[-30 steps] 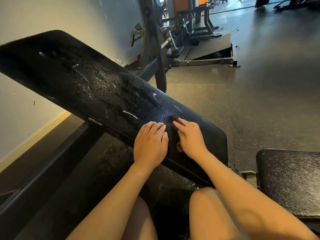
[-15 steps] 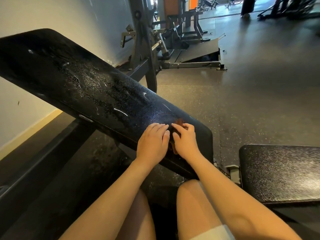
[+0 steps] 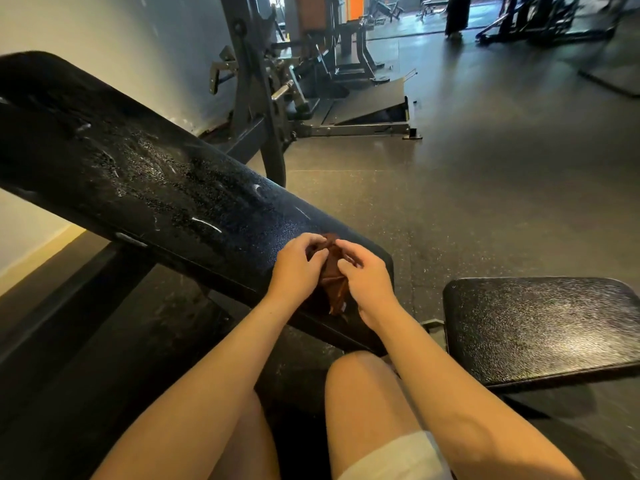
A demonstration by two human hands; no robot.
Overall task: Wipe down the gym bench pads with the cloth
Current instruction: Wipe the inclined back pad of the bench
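Wall (image 3: 104, 46), to my left: plain and pale, greyer toward the far end.
Skirting strip (image 3: 38, 254) at its foot: yellow.
Floor (image 3: 502, 209): dark speckled rubber with seams between the tiles and a sheen where the far light falls.
Machine frame (image 3: 247, 98), ahead of me by the wall: dark steel upright with brackets and a chrome peg.
Sloped footplate (image 3: 370, 102) beside it, low on a steel base rail.
Orange panel (image 3: 355, 6), far end.
Further machines (image 3: 540, 19), far right: dark, blurred.
A person's dark-clad legs (image 3: 456, 15), standing on the far floor.
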